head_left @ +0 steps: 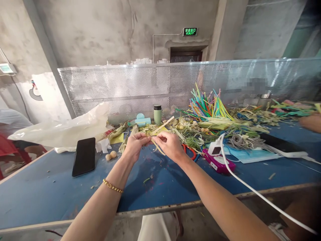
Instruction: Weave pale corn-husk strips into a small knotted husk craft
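Note:
My left hand (135, 144) and my right hand (170, 144) meet above the blue table (50, 194), both pinched on pale yellow straw strips (160, 129). One strip sticks up and to the right from between the fingers, others hang down below my right hand. A gold bracelet (112, 186) sits on my left wrist. A heap of pale strips and green scraps (190, 134) lies just behind the hands.
A black phone (84, 156) and two small beige balls (111, 155) lie to the left. A white plastic bag (65, 129), green bottle (157, 114), coloured strips (208, 105), pink device (219, 163), white cable (250, 187) and red-handled scissors (189, 151) surround them. Another person's hand (311, 121) shows far right.

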The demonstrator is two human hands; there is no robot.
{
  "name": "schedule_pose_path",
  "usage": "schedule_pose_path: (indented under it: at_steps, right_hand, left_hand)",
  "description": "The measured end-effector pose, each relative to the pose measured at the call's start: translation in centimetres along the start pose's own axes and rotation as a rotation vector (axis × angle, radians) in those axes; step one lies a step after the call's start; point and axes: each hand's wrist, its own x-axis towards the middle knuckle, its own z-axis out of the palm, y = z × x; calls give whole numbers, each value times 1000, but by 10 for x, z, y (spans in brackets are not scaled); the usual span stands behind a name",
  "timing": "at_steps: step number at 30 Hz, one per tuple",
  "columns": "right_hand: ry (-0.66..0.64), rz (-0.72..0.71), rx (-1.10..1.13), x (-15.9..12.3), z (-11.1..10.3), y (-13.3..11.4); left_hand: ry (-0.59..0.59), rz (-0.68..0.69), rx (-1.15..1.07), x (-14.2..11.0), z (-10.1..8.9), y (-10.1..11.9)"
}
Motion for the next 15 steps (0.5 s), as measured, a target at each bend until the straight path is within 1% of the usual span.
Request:
schedule_pose_path:
  at_steps: [6, 11, 15]
  right_hand:
    - [-70, -26, -2, -2, 7, 7]
    - [-76, -62, -4, -1, 7, 9]
    - [-78, -82, 12, -1, 6, 9]
  left_hand:
    - [-26, -48, -12, 0, 0, 0]
    - [-59, -107, -38, -1, 0, 2]
    - [-67, -107, -41, -1, 0, 2]
